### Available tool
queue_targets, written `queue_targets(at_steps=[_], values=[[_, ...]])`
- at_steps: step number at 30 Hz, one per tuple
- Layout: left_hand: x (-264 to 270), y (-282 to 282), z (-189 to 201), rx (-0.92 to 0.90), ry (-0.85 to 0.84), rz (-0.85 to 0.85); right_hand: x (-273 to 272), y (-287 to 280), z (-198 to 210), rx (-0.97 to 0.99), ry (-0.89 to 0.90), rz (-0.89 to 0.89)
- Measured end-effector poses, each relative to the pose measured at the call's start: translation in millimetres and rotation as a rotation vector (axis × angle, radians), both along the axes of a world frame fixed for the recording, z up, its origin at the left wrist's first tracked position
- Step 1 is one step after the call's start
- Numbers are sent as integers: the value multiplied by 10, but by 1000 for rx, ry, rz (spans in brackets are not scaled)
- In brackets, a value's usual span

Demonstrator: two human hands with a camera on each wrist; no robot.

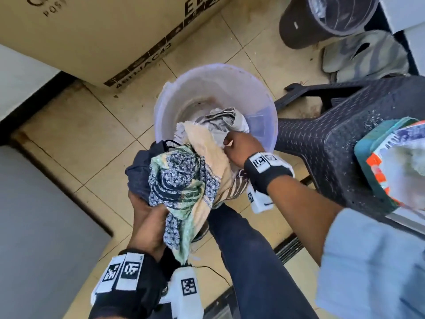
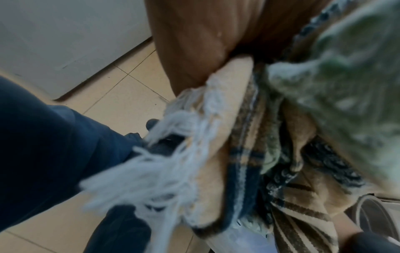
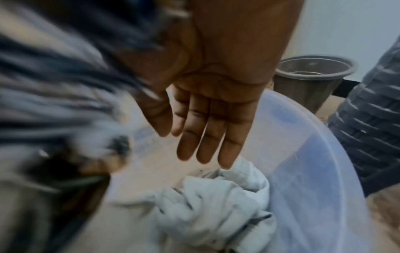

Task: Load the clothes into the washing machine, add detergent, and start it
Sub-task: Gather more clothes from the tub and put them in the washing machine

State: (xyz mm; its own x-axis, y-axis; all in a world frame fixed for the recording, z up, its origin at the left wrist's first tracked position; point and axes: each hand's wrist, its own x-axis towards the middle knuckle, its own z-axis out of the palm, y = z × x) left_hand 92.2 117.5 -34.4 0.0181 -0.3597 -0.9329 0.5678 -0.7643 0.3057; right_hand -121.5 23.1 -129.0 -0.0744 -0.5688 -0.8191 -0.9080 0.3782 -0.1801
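A translucent white bucket [image 1: 161, 97] stands on the tiled floor. My left hand [image 1: 147, 212] grips a bundle of clothes [image 1: 181, 180] from below, just in front of the bucket: a navy piece, a green and blue patterned cloth and a cream fringed towel [image 2: 218, 137]. My right hand [image 1: 239, 146] reaches over the bundle into the bucket. In the right wrist view my right hand [image 3: 207, 140] has straight fingers, and their tips touch a crumpled grey-white striped garment [image 3: 216, 205] lying against the bucket wall [image 3: 314, 171]. That garment [image 1: 225, 122] is the only cloth left inside.
A large cardboard box [image 1: 103, 38] lies behind the bucket. A black woven plastic stool [image 1: 326, 153] on the right carries an opened detergent packet [image 1: 391, 162]. A dark bin [image 1: 326, 19] and grey slippers [image 1: 363, 56] sit at the back right. A white appliance panel [image 1: 34, 238] is at the left.
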Motion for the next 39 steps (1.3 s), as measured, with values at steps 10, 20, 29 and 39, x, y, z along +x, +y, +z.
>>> queue_targets(at_steps=[10, 20, 29, 39], values=[[36, 203, -371, 39, -205, -6, 395, -93, 181, 265, -465, -742], [249, 57, 405, -172, -298, 44, 1021, 154, 1319, 108, -639, -581], [686, 47, 2074, -551, -505, 345, 1734, -198, 3276, -162, -893, -167], [1572, 842, 4101, -845, -965, 766, 3289, 324, 5402, -15, -1510, 328]])
